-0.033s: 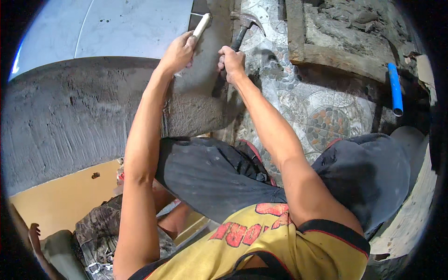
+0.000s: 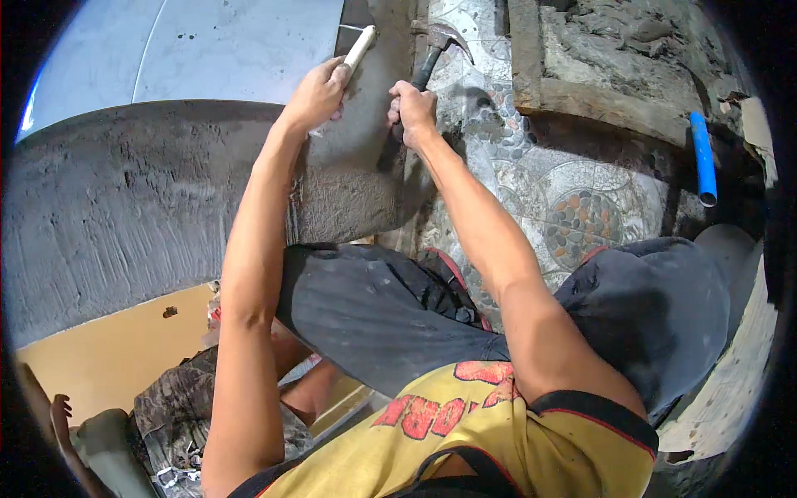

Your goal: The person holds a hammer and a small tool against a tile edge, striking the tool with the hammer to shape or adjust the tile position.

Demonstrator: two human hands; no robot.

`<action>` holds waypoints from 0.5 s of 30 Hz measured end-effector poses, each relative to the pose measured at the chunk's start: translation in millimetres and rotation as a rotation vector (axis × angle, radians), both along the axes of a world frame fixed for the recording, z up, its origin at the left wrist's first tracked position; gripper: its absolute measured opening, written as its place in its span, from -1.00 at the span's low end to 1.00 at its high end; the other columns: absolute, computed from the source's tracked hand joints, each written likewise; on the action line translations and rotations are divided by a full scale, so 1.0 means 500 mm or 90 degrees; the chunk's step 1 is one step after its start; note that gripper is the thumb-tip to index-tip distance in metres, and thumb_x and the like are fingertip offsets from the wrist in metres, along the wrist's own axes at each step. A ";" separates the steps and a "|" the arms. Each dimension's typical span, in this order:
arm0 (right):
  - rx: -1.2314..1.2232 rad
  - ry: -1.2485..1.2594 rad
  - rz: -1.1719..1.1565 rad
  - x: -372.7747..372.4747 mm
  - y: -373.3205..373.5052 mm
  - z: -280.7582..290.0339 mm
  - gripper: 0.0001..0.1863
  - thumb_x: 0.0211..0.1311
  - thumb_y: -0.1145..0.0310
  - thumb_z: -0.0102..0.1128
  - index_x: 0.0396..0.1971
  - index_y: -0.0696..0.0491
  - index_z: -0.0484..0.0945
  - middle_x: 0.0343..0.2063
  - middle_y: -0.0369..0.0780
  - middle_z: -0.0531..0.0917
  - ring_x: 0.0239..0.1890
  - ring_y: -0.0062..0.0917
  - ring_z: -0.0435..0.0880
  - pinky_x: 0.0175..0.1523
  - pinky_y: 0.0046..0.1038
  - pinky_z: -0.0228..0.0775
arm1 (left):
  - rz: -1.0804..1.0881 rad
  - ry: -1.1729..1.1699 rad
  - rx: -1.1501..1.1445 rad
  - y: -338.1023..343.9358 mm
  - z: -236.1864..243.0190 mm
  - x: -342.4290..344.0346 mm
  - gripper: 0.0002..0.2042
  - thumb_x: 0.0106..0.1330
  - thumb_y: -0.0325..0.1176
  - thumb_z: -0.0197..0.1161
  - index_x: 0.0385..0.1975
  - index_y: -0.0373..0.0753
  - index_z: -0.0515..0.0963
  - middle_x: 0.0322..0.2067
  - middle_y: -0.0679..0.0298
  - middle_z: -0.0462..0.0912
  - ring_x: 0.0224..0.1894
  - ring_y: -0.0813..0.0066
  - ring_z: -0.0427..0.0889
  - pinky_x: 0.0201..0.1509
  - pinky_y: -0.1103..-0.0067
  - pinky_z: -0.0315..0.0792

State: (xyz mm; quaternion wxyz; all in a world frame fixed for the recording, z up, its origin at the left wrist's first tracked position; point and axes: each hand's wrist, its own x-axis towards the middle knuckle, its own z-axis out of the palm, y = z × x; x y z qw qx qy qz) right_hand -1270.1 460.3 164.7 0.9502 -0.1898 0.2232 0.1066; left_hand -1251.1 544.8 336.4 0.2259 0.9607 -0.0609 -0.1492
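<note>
My left hand (image 2: 317, 93) is closed around a cream cylindrical handle (image 2: 359, 50) that points away from me. A thin metal rod runs left from the handle's far end toward the large pale-blue tiles (image 2: 224, 50); what it joins is not clear. Beside it, my right hand (image 2: 413, 112) grips the dark handle of a claw hammer (image 2: 430, 60), its metal head farthest from me. Both hands are over the right end of a grey mortar-covered ledge (image 2: 149, 207), whose front face shows vertical scrape marks. The tiles lie on top of that ledge at the far left.
A wooden-edged box (image 2: 598, 104) of grey rubble stands at the far right, near a blue pipe (image 2: 703, 158). Pebble-patterned floor tiles (image 2: 585, 220) lie below. Another person's legs (image 2: 170, 407) in patterned shorts show at lower left, by a tan panel (image 2: 108, 340).
</note>
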 end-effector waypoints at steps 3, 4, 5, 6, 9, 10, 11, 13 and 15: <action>-0.009 -0.007 -0.009 0.001 -0.004 0.001 -0.83 0.03 0.36 0.15 -0.62 0.14 0.47 -0.79 -0.29 0.41 -0.81 -0.53 0.39 -0.68 -0.40 0.28 | 0.014 0.025 -0.022 -0.004 0.004 -0.007 -0.60 0.52 -0.21 -0.12 0.16 -0.35 0.42 -0.55 0.36 0.44 -0.61 0.59 0.43 -0.50 0.59 0.44; -0.010 -0.006 -0.010 0.001 -0.006 -0.001 -0.83 0.03 0.36 0.15 -0.62 0.14 0.47 -0.79 -0.29 0.41 -0.81 -0.53 0.39 -0.68 -0.40 0.28 | 0.021 0.026 -0.009 -0.009 0.006 -0.010 -0.59 0.52 -0.20 -0.12 0.17 -0.35 0.42 -0.54 0.37 0.44 -0.60 0.60 0.43 -0.51 0.60 0.44; -0.018 -0.013 -0.015 0.000 -0.009 -0.004 -0.83 0.03 0.36 0.15 -0.62 0.14 0.47 -0.79 -0.29 0.41 -0.82 -0.53 0.38 -0.69 -0.39 0.30 | 0.020 0.027 -0.011 -0.010 0.005 -0.010 -0.59 0.52 -0.20 -0.12 0.17 -0.35 0.42 -0.54 0.37 0.44 -0.60 0.60 0.43 -0.51 0.60 0.44; -0.024 -0.022 -0.018 0.000 -0.010 -0.003 -0.83 0.03 0.36 0.15 -0.61 0.14 0.47 -0.79 -0.28 0.41 -0.82 -0.53 0.38 -0.70 -0.38 0.31 | 0.016 0.032 -0.029 -0.008 0.005 -0.008 -0.59 0.52 -0.20 -0.13 0.17 -0.35 0.42 -0.54 0.37 0.44 -0.60 0.60 0.43 -0.51 0.59 0.44; -0.011 -0.028 -0.023 0.000 -0.010 -0.001 -0.83 0.04 0.36 0.15 -0.61 0.14 0.47 -0.79 -0.28 0.41 -0.83 -0.53 0.38 -0.72 -0.40 0.32 | 0.017 0.030 -0.035 -0.004 0.001 -0.005 -0.58 0.52 -0.18 -0.12 0.17 -0.35 0.42 -0.55 0.36 0.44 -0.60 0.60 0.43 -0.52 0.58 0.45; -0.011 -0.028 -0.023 0.000 -0.009 0.000 -0.83 0.04 0.36 0.15 -0.61 0.14 0.47 -0.79 -0.28 0.41 -0.83 -0.53 0.38 -0.72 -0.40 0.32 | 0.023 0.025 -0.023 -0.002 -0.001 -0.004 -0.58 0.51 -0.18 -0.12 0.16 -0.35 0.43 -0.55 0.36 0.44 -0.61 0.60 0.42 -0.52 0.57 0.45; -0.006 -0.028 -0.031 0.000 -0.007 0.002 -0.82 0.03 0.36 0.16 -0.63 0.14 0.46 -0.79 -0.28 0.41 -0.83 -0.53 0.38 -0.71 -0.38 0.32 | 0.023 0.024 -0.022 -0.002 -0.004 -0.002 -0.58 0.51 -0.18 -0.12 0.16 -0.35 0.43 -0.55 0.36 0.44 -0.61 0.60 0.42 -0.52 0.57 0.45; 0.001 -0.030 -0.040 0.000 0.001 0.008 -0.81 0.03 0.35 0.16 -0.65 0.13 0.45 -0.79 -0.28 0.42 -0.83 -0.52 0.38 -0.70 -0.36 0.32 | 0.038 0.003 -0.036 -0.001 -0.011 0.003 -0.58 0.51 -0.18 -0.11 0.16 -0.36 0.42 -0.56 0.36 0.44 -0.64 0.59 0.42 -0.54 0.56 0.44; -0.032 -0.026 -0.055 -0.006 0.019 0.022 -0.78 0.09 0.36 0.14 -0.70 0.04 0.40 -0.81 -0.33 0.34 -0.81 -0.55 0.32 -0.66 -0.35 0.25 | 0.035 -0.015 -0.023 -0.001 -0.019 0.000 -0.58 0.50 -0.20 -0.11 0.15 -0.37 0.43 -0.56 0.35 0.44 -0.64 0.58 0.42 -0.54 0.56 0.44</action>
